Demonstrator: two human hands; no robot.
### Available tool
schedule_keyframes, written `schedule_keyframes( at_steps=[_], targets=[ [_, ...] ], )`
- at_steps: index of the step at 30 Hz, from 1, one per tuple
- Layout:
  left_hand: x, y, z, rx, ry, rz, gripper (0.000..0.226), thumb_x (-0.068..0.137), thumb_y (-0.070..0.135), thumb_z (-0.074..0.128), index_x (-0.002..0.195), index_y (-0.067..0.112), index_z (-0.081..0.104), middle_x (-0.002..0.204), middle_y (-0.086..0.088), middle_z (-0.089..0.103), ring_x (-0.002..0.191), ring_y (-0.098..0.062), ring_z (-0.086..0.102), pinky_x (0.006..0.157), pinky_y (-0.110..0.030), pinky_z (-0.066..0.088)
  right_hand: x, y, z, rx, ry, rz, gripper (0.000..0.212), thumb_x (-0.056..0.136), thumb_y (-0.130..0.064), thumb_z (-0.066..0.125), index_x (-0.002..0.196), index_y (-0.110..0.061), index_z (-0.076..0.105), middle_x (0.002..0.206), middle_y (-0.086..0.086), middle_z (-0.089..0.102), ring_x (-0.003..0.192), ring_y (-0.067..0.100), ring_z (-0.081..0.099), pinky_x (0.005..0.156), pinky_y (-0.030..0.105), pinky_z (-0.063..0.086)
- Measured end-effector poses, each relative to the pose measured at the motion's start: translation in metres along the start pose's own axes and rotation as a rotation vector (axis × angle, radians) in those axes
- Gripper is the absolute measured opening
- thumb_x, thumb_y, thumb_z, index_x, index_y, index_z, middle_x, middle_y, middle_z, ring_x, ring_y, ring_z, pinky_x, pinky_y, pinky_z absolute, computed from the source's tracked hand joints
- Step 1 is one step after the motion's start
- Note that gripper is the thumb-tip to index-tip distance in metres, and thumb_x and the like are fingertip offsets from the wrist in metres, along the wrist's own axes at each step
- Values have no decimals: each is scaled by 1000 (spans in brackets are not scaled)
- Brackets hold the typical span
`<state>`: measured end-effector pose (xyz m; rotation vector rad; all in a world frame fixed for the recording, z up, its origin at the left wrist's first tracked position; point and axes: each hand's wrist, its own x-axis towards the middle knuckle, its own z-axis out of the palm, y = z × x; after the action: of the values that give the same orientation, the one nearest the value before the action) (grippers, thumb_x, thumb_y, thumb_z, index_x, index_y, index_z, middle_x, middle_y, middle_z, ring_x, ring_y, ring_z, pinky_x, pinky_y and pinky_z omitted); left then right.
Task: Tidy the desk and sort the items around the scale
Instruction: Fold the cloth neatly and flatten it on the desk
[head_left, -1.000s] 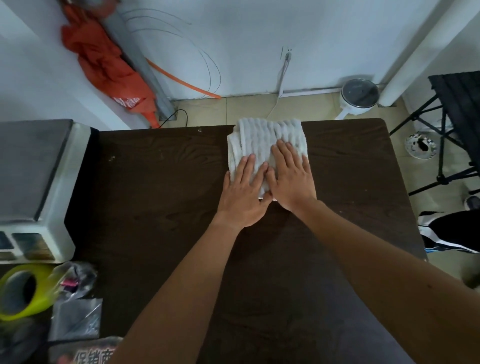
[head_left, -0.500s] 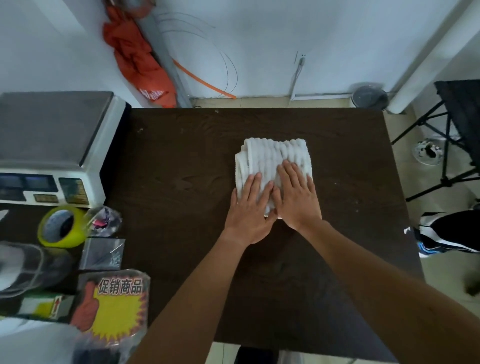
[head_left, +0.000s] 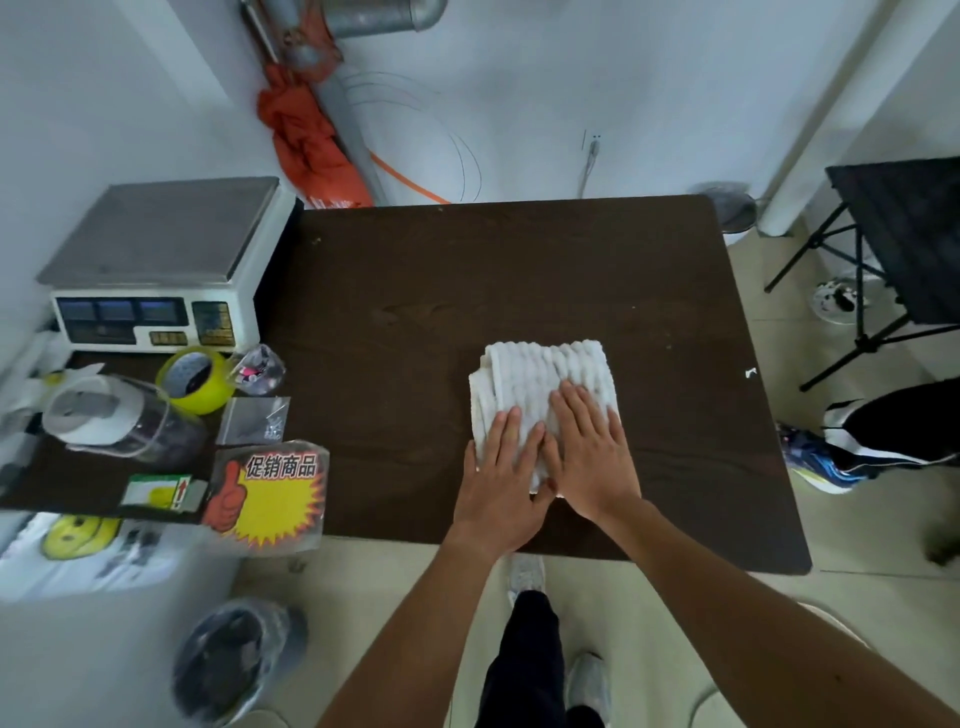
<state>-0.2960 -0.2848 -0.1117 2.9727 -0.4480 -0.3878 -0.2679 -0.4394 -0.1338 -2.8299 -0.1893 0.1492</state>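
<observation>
A folded white ribbed towel lies on the dark brown desk, right of its middle. My left hand and my right hand press flat on the towel's near half, side by side, fingers straight. A white electronic scale with a grey platter stands at the desk's far left. In front of it lie a yellow tape roll, a small clear bag with pink bits, a zip bag of small metal parts and a pack of red-and-yellow promotion signs.
A clear jug with a white lid and a small green-white card sit at the left edge. An orange cloth hangs in the corner. A black folding stand is at the right. A lined bin stands on the floor.
Both hands have slid the towel across the desk toward the near edge. The view has pulled back, so the scale and the items in front of it now show fully.
</observation>
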Motion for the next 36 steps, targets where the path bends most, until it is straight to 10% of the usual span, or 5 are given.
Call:
schedule_keyframes(
  at_steps=[23,36],
  targets=[
    [-115,-40,24,-8,75,-138,72,96,62,30,158,27,22,168,-5,14,154,-23,6,116,-54,22,-76,-86,33,-32,7,-89,66,105,-50,15,157,-13,29,166,5,20,154,22,12,123,49,21],
    [-71,-126,-18,-50,-79,-116,79,94,65,25,159,33,-6,165,4,-24,148,-12,-30,124,-49,-1,-3,-144,33,17,-1,-109,65,104,-52,9,159,-18,18,168,2,9,155,17,-1,125,45,8]
  ],
)
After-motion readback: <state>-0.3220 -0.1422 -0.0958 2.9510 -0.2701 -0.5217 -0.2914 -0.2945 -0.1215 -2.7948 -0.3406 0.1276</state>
